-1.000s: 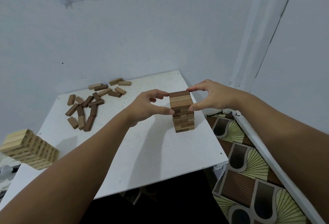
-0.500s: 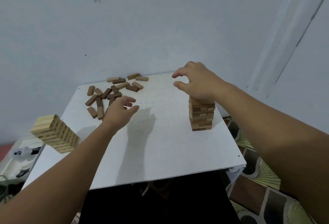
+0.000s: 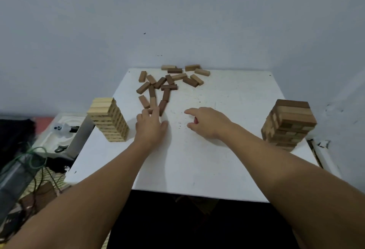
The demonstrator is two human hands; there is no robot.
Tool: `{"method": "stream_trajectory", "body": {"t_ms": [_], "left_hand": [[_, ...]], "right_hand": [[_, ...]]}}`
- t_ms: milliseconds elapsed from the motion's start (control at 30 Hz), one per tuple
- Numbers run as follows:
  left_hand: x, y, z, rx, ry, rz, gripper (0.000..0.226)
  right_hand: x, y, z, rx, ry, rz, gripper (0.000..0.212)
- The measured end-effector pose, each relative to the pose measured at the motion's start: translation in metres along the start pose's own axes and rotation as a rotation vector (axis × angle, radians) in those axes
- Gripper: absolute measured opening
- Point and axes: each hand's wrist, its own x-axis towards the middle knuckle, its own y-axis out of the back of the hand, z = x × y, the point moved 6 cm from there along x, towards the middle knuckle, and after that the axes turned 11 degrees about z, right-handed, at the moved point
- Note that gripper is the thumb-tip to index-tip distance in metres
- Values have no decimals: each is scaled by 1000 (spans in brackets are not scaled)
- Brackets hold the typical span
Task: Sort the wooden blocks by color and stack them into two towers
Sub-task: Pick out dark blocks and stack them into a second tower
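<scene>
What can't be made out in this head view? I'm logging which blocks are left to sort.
- Left hand: its fingertips cover the nearest loose blocks; whether it grips one cannot be told.
- Pile at the far table edge: blocks overlap, so no sure count.
- Brown tower: its far sides are turned away.
- Light tower: the same.

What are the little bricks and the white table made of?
The loose blocks look like plain wood: matte brown and tan, with squared edges. The pale tower looks like lighter, unpainted wood. The table seems to be a thin white painted or coated board, smooth and scuffed with dark specks; what lies under the coating can't be told.
</scene>
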Motion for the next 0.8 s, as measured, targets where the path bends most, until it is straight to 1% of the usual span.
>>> {"method": "stream_trajectory", "body": {"t_ms": [100,167,267,367,433,533,600,700,800], "left_hand": [[6,-5,-9,-41,24,71,66],[5,-7,-13,-91,34,131,65],[2,-8,-13,-144,58,171,62],[1,-7,-12,-144,46,187,53],[2,-7,-12,-126,28,199,45],[3,-9,-11,-120,7,205,30],[4,-10,-12,-133,7,203,24],[5,-9,-13,-141,-1,204,21],[6,-9,-12,-137,-9,183,24]], "right_hand": [[13,-15,-6,10,14,12,54],[23,-20,-12,2,33,34,55],[41,-26,-21,-11,51,66,55],[57,-29,-30,-8,59,101,55],[67,-31,-33,-27,60,108,59],[80,-35,-35,-67,42,84,65],[88,-38,-34,-86,14,60,67],[94,-38,-32,-93,-6,59,62],[92,-37,-26,-36,-2,148,52]]}}
